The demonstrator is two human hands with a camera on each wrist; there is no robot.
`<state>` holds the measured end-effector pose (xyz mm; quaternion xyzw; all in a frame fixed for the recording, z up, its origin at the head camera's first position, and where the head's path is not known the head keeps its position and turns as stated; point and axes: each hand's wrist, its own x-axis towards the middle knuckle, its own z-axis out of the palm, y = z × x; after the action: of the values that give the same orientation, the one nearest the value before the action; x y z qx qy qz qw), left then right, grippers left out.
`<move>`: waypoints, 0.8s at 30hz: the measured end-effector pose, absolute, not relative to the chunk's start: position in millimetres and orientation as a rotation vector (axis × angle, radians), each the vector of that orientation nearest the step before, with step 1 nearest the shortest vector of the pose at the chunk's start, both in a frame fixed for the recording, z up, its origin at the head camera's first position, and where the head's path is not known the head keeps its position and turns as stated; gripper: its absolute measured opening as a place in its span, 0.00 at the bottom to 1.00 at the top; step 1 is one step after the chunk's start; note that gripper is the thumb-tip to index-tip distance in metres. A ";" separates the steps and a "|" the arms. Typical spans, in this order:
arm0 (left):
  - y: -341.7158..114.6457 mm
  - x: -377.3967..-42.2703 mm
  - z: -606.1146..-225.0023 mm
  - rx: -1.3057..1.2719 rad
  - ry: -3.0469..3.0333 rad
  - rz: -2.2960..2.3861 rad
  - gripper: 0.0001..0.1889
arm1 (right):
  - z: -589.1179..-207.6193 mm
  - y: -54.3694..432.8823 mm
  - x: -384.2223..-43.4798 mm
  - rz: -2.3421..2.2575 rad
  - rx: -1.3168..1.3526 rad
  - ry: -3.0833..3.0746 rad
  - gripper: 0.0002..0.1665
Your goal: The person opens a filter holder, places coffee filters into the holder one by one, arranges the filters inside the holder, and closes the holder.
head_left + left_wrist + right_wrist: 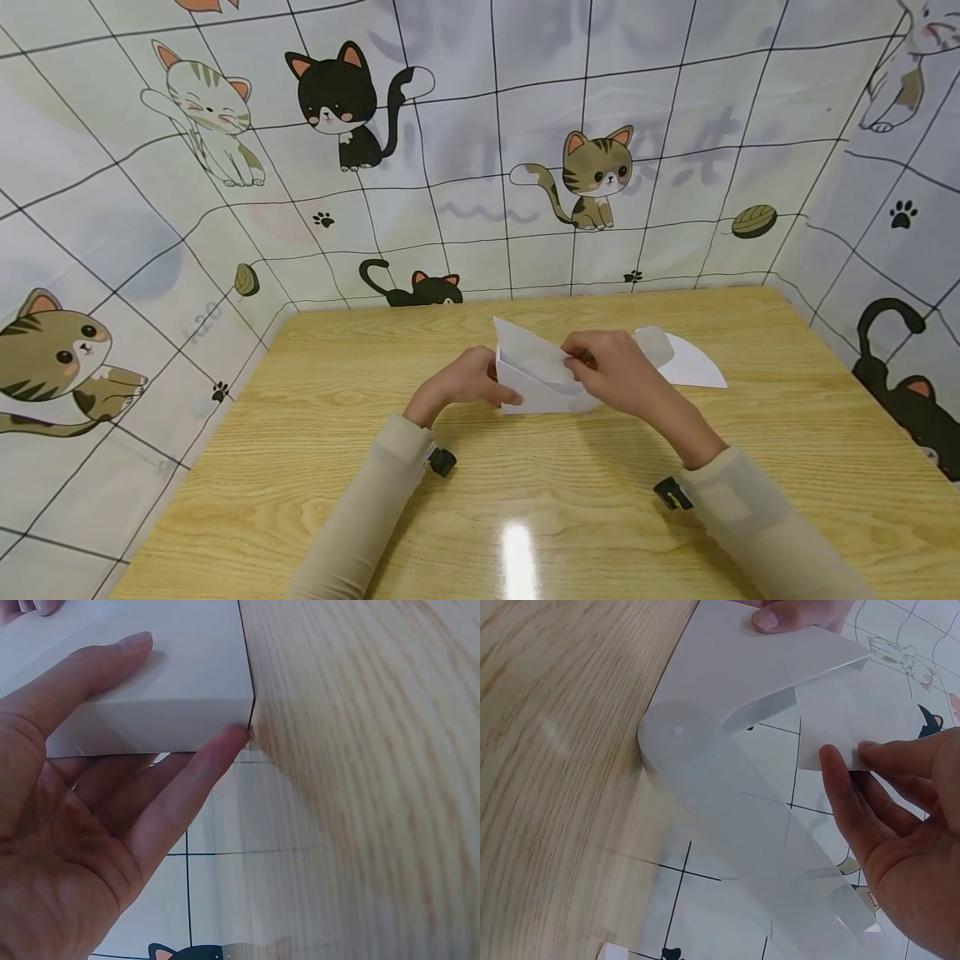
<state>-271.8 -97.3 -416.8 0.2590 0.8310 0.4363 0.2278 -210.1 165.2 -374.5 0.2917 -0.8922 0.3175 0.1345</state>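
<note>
A slim white box (543, 397) with a slanted open top stands on the wooden table. My left hand (474, 377) grips its left end, thumb on the near face and the other fingers around the end and behind. With thumb and forefinger my right hand (618, 371) pinches the edge of a thin white flap (836, 724) rising from the box's opening. A translucent strip (739, 814) with a rounded end is fixed by a round stud at the box's lower corner. It slants away past the right hand, which partly hides it in the head view.
Behind the right hand lies a white fan-shaped piece (697, 367) on the table (360, 350). A cat-printed cloth (465, 167) surrounds the table's back and sides. Each beige sleeve carries a small black clip (441, 461) near the wrist.
</note>
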 end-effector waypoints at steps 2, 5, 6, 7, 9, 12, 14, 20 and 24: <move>-97.3 -271.7 -416.9 0.715 2.289 1.202 0.17 | -375.1 164.9 -209.9 0.927 0.836 -2.596 0.05; -97.3 -272.0 -417.5 0.718 2.293 1.199 0.17 | -375.6 164.5 -209.5 0.939 0.839 -2.603 0.05; -97.2 -272.2 -417.7 0.719 2.295 1.198 0.16 | -375.8 164.3 -209.5 0.940 0.841 -2.603 0.05; -97.2 -272.3 -417.8 0.720 2.296 1.198 0.16 | -376.0 164.2 -209.6 0.940 0.845 -2.602 0.05; -97.2 -272.5 -418.1 0.721 2.297 1.198 0.16 | -376.2 164.1 -209.8 0.935 0.856 -2.598 0.04; -97.3 -272.4 -418.1 0.722 2.297 1.198 0.17 | -376.5 164.0 -210.2 0.923 0.858 -2.592 0.03; -97.4 -272.1 -417.7 0.722 2.298 1.198 0.17 | -376.5 164.1 -210.1 0.923 0.857 -2.592 0.03; -97.6 -272.3 -417.7 0.715 2.299 1.195 0.17 | -376.3 162.9 -210.2 0.923 0.849 -2.605 0.03; -97.0 -272.4 -417.7 0.711 2.299 1.196 0.17 | -376.4 162.2 -210.3 0.918 0.852 -2.603 0.03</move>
<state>-272.4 -97.0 -417.7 0.2578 0.8335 0.4337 0.2253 -210.3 162.2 -376.4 0.2926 -0.8940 0.3151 0.1260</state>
